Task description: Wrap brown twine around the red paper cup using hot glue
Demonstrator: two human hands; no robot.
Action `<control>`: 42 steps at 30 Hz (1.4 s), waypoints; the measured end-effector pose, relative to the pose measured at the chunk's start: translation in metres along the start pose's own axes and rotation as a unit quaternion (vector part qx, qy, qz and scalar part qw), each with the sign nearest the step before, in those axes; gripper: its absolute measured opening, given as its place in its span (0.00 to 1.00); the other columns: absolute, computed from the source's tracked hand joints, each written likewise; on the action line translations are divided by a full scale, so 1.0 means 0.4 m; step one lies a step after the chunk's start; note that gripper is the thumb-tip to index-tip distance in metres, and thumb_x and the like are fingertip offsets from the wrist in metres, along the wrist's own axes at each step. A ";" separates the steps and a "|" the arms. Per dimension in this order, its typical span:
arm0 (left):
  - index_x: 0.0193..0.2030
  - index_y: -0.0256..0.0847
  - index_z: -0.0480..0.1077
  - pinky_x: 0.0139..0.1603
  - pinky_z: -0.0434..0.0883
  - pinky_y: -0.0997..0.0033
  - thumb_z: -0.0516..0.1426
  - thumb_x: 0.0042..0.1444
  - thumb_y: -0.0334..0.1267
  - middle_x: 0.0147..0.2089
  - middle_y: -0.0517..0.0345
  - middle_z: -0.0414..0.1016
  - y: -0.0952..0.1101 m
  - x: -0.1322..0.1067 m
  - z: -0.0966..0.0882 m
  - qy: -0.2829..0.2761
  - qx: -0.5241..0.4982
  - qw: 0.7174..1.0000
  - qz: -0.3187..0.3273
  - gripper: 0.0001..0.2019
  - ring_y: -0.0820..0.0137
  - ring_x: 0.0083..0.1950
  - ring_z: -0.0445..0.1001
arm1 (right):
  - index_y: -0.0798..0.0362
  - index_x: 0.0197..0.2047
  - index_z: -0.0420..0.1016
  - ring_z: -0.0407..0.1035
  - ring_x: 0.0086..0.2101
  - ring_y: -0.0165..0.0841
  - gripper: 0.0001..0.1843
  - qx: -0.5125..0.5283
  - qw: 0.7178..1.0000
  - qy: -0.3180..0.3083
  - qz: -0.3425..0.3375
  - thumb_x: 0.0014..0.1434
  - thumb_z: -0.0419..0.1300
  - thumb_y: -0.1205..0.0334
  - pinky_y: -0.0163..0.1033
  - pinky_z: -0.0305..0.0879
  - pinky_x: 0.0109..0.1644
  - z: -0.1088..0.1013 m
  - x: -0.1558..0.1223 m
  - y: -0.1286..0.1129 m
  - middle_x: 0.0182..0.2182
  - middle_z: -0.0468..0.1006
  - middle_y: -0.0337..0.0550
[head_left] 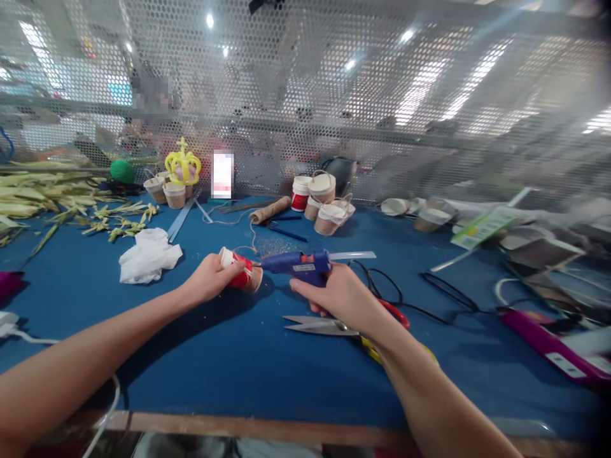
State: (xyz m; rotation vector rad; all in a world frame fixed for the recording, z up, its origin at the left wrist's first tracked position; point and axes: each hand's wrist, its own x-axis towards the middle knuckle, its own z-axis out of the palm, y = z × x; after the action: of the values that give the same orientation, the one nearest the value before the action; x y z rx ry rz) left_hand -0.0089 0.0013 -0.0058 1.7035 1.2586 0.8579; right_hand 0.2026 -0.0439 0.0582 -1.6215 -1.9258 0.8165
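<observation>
My left hand [213, 276] is closed around a red and white paper cup [245, 277], tilted onto its side, with a brown band at its base. In my right hand [337, 287] is a blue glue gun [298, 264], with a clear glue stick [356, 255] poking out of its back. Its nozzle points left and meets the side of the cup; whether it touches is too small to tell. Scissors [324, 326] with red and yellow handles lie under my right forearm, blades apart.
Behind stand several small cups [329, 218], a twine roll [270, 210] and a yellow crown [182, 166]. A crumpled white cloth [149, 256] and pale dried leaves [42, 194] lie left. Black cable [451, 291] and a purple power strip [548, 346] are right. Perforated metal [277, 95] closes the back.
</observation>
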 end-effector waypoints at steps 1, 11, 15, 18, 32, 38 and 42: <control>0.21 0.35 0.64 0.18 0.49 0.77 0.49 0.49 0.51 0.17 0.65 0.55 -0.001 0.001 0.000 0.000 -0.003 1.000 0.001 0.19 0.78 0.19 0.52 | 0.53 0.10 0.61 0.58 0.11 0.24 0.19 -0.009 1.000 0.003 -0.001 0.48 0.57 0.57 0.30 0.55 0.15 0.001 0.000 -0.002 0.08 0.66 0.37; 0.19 0.36 0.62 0.17 0.47 0.77 0.51 0.48 0.45 0.16 0.66 0.56 0.012 -0.002 0.001 0.004 -0.020 0.999 -0.036 0.14 0.79 0.17 0.51 | 0.51 0.09 0.60 0.56 0.10 0.24 0.20 -0.046 0.999 0.006 -0.017 0.49 0.56 0.62 0.32 0.55 0.17 0.004 -0.004 -0.010 0.05 0.61 0.33; 0.19 0.36 0.64 0.17 0.47 0.77 0.51 0.47 0.44 0.15 0.66 0.55 0.018 -0.005 0.001 0.006 -0.019 0.999 -0.030 0.14 0.79 0.17 0.51 | 0.51 0.09 0.59 0.58 0.11 0.25 0.20 -0.039 0.999 0.006 -0.014 0.48 0.56 0.63 0.32 0.56 0.19 0.005 -0.005 -0.013 0.06 0.62 0.33; 0.20 0.35 0.66 0.17 0.48 0.77 0.51 0.47 0.45 0.16 0.65 0.56 0.018 -0.005 0.001 0.002 -0.022 1.000 -0.022 0.15 0.79 0.18 0.51 | 0.51 0.09 0.59 0.58 0.11 0.25 0.19 -0.035 0.999 0.008 -0.016 0.48 0.56 0.63 0.32 0.55 0.18 0.005 -0.005 -0.012 0.06 0.63 0.33; 0.28 0.32 0.71 0.18 0.51 0.77 0.51 0.47 0.45 0.18 0.61 0.64 0.007 0.003 0.003 0.016 -0.024 0.999 -0.039 0.16 0.77 0.18 0.57 | 0.52 0.08 0.58 0.59 0.12 0.24 0.21 -0.053 0.998 0.017 -0.010 0.49 0.56 0.62 0.29 0.58 0.20 0.014 -0.006 -0.019 0.06 0.61 0.33; 0.27 0.31 0.70 0.19 0.52 0.78 0.51 0.48 0.45 0.18 0.62 0.63 0.011 0.004 0.003 0.013 -0.035 0.999 -0.039 0.16 0.78 0.19 0.56 | 0.52 0.09 0.59 0.59 0.12 0.24 0.20 -0.046 0.999 0.001 -0.023 0.50 0.55 0.62 0.29 0.58 0.19 0.015 -0.014 -0.014 0.07 0.62 0.33; 0.27 0.31 0.71 0.19 0.54 0.77 0.51 0.48 0.45 0.19 0.61 0.65 0.009 0.005 0.004 0.013 -0.047 0.998 -0.035 0.16 0.77 0.19 0.58 | 0.52 0.09 0.58 0.60 0.13 0.25 0.21 -0.055 0.998 0.010 -0.030 0.50 0.55 0.62 0.29 0.59 0.20 0.015 -0.014 -0.015 0.07 0.62 0.34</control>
State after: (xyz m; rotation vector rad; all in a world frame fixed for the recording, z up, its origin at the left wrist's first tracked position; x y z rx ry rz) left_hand -0.0056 0.0022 -0.0032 1.5688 1.2676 0.8859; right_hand 0.1952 -0.0510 0.0583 -1.6197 -2.0270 0.6789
